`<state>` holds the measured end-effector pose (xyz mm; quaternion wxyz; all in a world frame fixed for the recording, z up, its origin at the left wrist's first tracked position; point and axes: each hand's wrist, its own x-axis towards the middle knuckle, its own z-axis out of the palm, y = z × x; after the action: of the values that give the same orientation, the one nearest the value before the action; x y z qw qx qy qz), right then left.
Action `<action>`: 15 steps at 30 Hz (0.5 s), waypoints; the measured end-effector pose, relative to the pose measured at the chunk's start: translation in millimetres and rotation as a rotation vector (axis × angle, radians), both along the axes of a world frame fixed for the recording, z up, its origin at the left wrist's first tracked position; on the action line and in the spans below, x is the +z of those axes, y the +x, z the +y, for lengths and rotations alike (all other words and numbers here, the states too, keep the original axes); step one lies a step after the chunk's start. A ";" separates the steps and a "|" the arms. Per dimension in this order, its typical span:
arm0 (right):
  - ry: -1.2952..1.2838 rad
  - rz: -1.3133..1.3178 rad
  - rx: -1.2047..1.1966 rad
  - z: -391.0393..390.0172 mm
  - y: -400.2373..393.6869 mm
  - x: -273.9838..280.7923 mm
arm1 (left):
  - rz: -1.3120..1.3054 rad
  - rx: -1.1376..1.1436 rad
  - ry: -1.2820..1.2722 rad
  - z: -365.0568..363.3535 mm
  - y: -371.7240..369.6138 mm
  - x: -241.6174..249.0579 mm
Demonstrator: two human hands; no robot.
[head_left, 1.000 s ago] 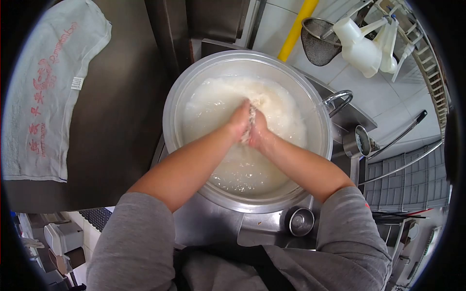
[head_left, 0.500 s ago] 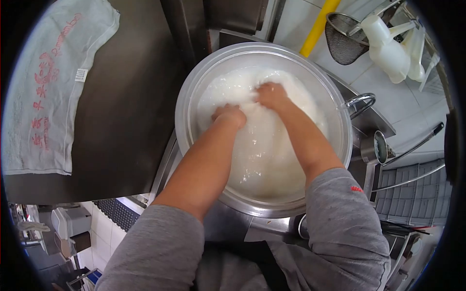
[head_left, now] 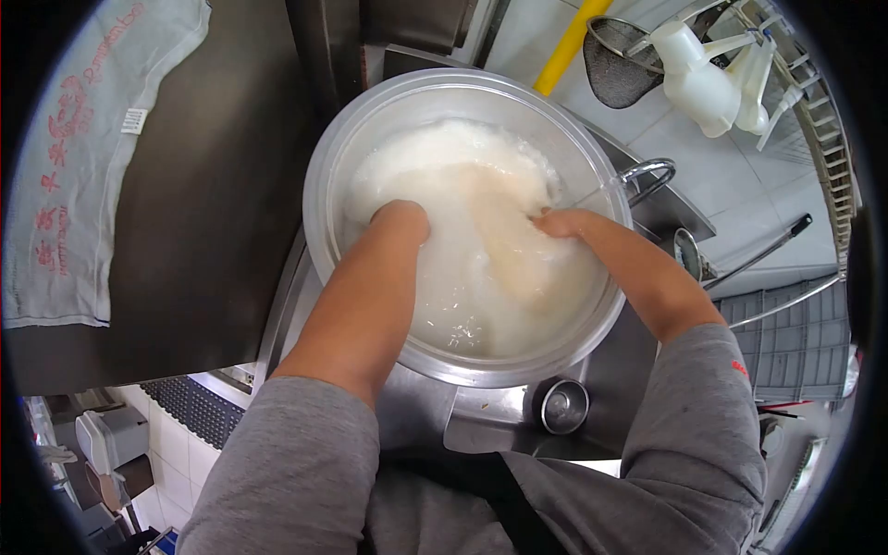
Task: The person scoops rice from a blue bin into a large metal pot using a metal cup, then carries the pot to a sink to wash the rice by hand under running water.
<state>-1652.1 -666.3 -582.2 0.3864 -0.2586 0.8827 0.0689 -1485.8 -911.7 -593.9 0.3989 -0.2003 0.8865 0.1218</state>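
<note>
A large round translucent bowl (head_left: pixel 319 199) holds cloudy white water (head_left: pixel 453 287) with a pale beige patch through its middle and right. What lies under the surface is too murky to name. My left hand (head_left: pixel 401 220) is sunk to about the wrist in the left part of the bowl, its fingers hidden. On the right side, my right hand (head_left: pixel 561 222) dips into the water near the bowl's wall. Its back and part of the thumb side show, while the fingertips are under the liquid.
A curved metal tap (head_left: pixel 652 171) stands close to the bowl's right rim. Below the bowl, a small metal cup (head_left: pixel 564 407) sits in the steel sink (head_left: pixel 499 427). A mesh strainer (head_left: pixel 622 69) and white scoops (head_left: pixel 696 79) hang upper right. A printed cloth (head_left: pixel 79 176) lies at left.
My hands have moved apart: the right swung right toward the bowl's wall, the left slid slightly left and sank deeper. The beige patch has spread, and the view has shifted.
</note>
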 end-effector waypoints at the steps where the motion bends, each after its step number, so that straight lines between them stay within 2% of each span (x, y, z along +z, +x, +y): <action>1: -0.066 -0.208 -0.185 11.4 10.3 0.3 | 0.036 -0.012 -0.001 2.0 -1.0 -2.4; 2: -0.054 -0.202 -0.190 18.7 30.5 8.7 | 0.040 -0.015 0.012 6.7 0.7 1.1; 3: -0.096 -0.235 -0.329 18.8 59.8 25.7 | 0.066 -0.009 0.031 10.4 3.1 11.0; 6: -0.227 -0.637 -0.828 20.6 92.7 4.4 | 0.079 0.005 0.110 17.7 5.6 29.5; 7: -0.278 -0.689 -0.913 15.6 104.6 5.5 | 0.065 0.009 0.166 20.2 4.0 32.3; 9: -0.336 -0.737 -0.995 -5.8 129.2 7.6 | 0.145 -0.016 0.236 21.8 -26.1 -27.2; 10: -0.562 -0.915 -1.052 -17.7 141.1 5.4 | 0.215 -0.039 0.302 22.1 -36.2 -48.5; 11: -0.794 -1.095 -1.097 -31.0 151.3 5.1 | 0.215 -0.037 0.299 24.8 -30.1 -35.2; 12: -0.798 -1.100 -1.092 -46.9 157.9 6.5 | 0.262 0.034 0.533 28.5 -23.8 -21.9; 13: -0.976 -1.037 -1.185 -64.1 163.3 12.1 | 0.307 0.105 0.767 33.8 -16.7 -6.6; 14: -1.154 -0.966 -1.275 -75.9 162.5 14.5 | 0.307 0.106 0.759 39.8 -13.4 1.7; 15: -1.156 -0.974 -1.272 -85.1 155.8 16.4 | 0.526 0.182 0.589 46.9 -10.2 10.0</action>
<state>-1496.2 -751.4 -565.7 0.4865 0.1149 0.4996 -0.7074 -1496.0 -864.9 -583.9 0.1865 -0.1172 0.8643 0.4522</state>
